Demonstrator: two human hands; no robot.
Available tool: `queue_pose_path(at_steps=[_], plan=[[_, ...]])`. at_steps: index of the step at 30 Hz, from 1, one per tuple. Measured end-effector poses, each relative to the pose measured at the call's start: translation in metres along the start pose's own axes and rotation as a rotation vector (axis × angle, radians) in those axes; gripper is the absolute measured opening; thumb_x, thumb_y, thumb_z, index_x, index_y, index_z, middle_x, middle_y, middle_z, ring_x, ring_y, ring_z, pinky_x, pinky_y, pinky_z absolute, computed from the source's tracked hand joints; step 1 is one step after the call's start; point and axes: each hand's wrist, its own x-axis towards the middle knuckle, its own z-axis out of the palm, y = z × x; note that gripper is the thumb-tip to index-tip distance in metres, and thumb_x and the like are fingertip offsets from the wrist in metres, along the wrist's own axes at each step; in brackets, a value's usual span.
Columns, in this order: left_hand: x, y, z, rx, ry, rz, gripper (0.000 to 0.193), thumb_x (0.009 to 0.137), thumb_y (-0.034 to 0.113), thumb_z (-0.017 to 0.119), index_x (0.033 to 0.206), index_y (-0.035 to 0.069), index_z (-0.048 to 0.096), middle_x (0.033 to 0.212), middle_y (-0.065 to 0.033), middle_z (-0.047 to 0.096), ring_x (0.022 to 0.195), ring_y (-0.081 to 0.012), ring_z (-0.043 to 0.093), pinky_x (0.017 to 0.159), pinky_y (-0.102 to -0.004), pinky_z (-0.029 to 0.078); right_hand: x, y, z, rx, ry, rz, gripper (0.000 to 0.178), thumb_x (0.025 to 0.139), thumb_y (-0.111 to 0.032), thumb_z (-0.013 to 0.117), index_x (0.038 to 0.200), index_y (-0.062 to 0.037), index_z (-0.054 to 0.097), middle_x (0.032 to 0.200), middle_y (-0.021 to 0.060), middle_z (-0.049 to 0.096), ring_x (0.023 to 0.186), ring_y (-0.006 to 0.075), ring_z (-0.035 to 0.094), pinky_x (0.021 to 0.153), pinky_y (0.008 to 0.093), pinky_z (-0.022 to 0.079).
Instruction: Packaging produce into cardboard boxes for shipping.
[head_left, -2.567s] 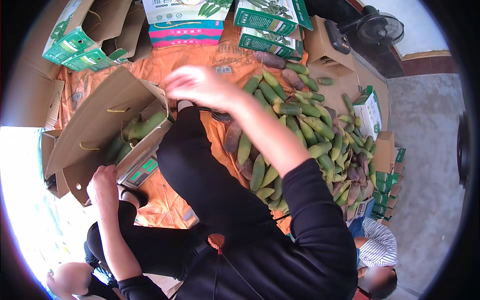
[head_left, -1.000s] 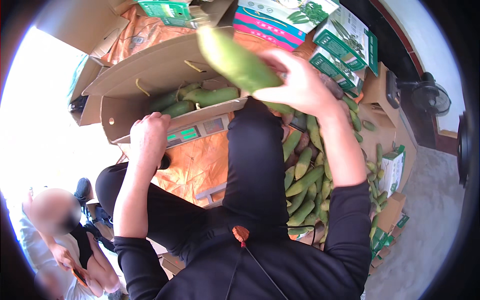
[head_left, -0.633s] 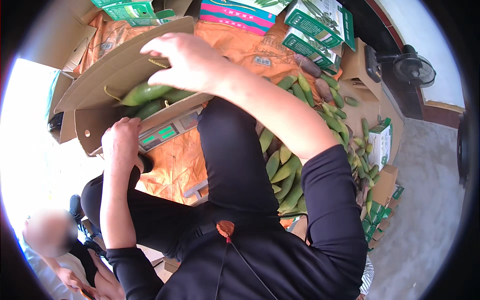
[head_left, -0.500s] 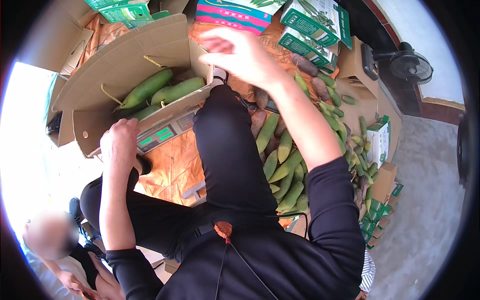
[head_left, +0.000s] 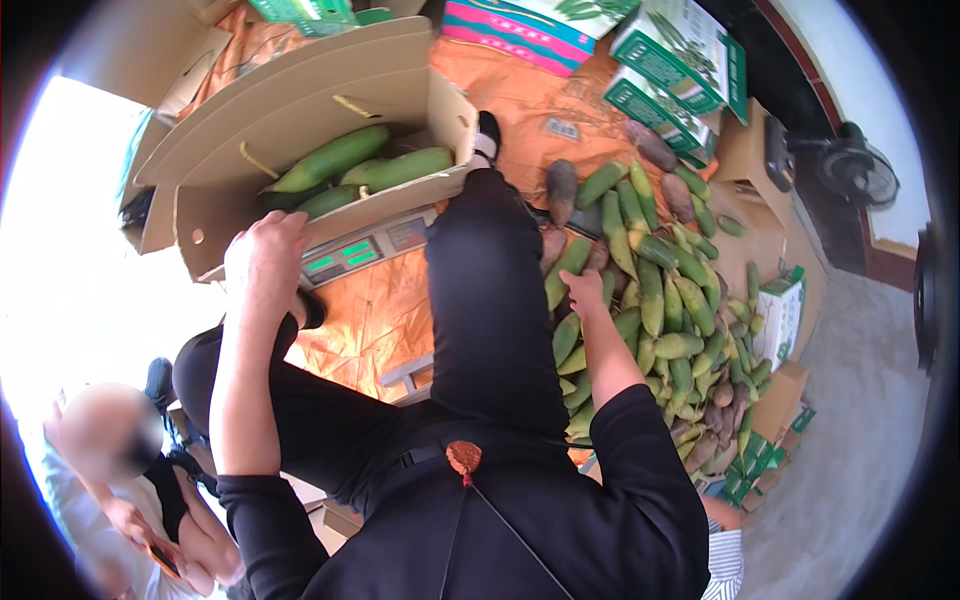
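Orange sheeting [head_left: 370, 310] around an open cardboard box [head_left: 300, 105] with green radishes [head_left: 335, 158] inside

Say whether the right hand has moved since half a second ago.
Yes: against the open carton, the right hand has moved down and rightward, from near the carton's right end to the vegetable pile.

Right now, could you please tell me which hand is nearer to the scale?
Left. The left hand is at the box rim, by the left end of the scale; the right hand is farther, among the vegetables.
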Motion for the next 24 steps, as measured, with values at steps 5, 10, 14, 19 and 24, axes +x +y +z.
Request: queue_pose_path(at_steps=[5,10,14,19,24], plan=[[0.004,-0.002,0.004,0.026,0.008,0.021,0.017,0.079,0.016,0.065,0.095,0.010,0.066,0.086,-0.0070,0.063,0.087,-0.0252,0.064,0.075,-0.0382,0.050,0.027,0.032,0.034,-0.139,0.347,0.051,0.045,0.071,-0.026,0.080,0.101,0.0017,0.061,0.091,0.0097,0.064,0.080,0.0270,0.062,0.060,0.0424,0.048],[0.015,0.006,0.007,-0.033,0.054,0.077,0.011,0.080,0.018,0.065,0.082,0.008,0.061,0.080,-0.0075,0.060,0.087,-0.0249,0.063,0.076,-0.0389,0.049,0.097,0.092,-0.022,-0.185,0.234,0.122,0.068,0.063,-0.024,0.086,0.111,0.0098,0.053,0.111,0.0239,0.061,0.103,0.0351,0.061,0.087,0.0404,0.051],[0.002,-0.008,0.009,0.068,0.007,0.003,0.010,0.081,0.017,0.064,0.082,0.008,0.061,0.080,-0.0076,0.060,0.087,-0.0247,0.063,0.075,-0.0388,0.049,0.037,0.031,0.052,0.125,0.112,0.264,0.058,0.061,-0.019,0.086,0.107,0.0045,0.058,0.098,0.0185,0.066,0.090,0.0282,0.065,0.079,0.0382,0.052],[0.004,-0.005,0.005,0.014,0.003,0.007,0.007,0.082,0.014,0.061,0.082,0.008,0.063,0.080,-0.0086,0.060,0.087,-0.0256,0.063,0.076,-0.0400,0.048,-0.015,-0.013,-0.007,0.532,-0.061,0.381,0.039,0.069,-0.020,0.081,0.100,-0.0045,0.062,0.091,0.0080,0.067,0.076,0.0182,0.064,0.065,0.0351,0.050],[0.006,-0.006,0.008,0.049,-0.009,0.049,0.018,0.082,0.014,0.063,0.098,0.009,0.069,0.089,-0.0079,0.065,0.086,-0.0267,0.064,0.077,-0.0383,0.051,-0.044,-0.067,-0.043,0.519,-0.306,-0.046,0.038,0.077,-0.016,0.074,0.110,-0.0044,0.059,0.096,0.0051,0.066,0.085,0.0165,0.063,0.074,0.0352,0.050]])
